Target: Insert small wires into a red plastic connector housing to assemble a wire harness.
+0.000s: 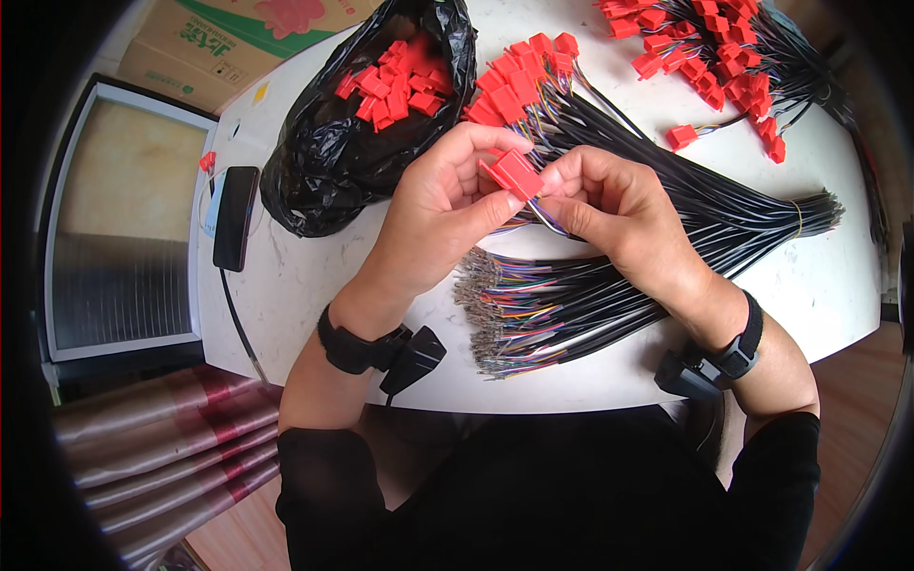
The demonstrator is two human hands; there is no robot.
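Between the thumb and fingers of my left hand [433,209] is a red plastic connector housing [515,175], tilted over the table. My right hand [624,214] pinches thin coloured wires [550,221] right at the housing's lower end; how far they sit inside it cannot be made out. Below my hands lies a bundle of black cables [609,305], its stripped wires ending in small metal terminals [486,314]. Just beyond my hands, another group of cables carries red housings [519,81] on its ends.
A black plastic bag [314,171] at the back left holds loose red housings [395,86]. Farther right lies a second pile of cables with red housings [728,57]. A phone [235,219] rests near the left edge of the white table [314,285]. Behind stands a cardboard box [219,57].
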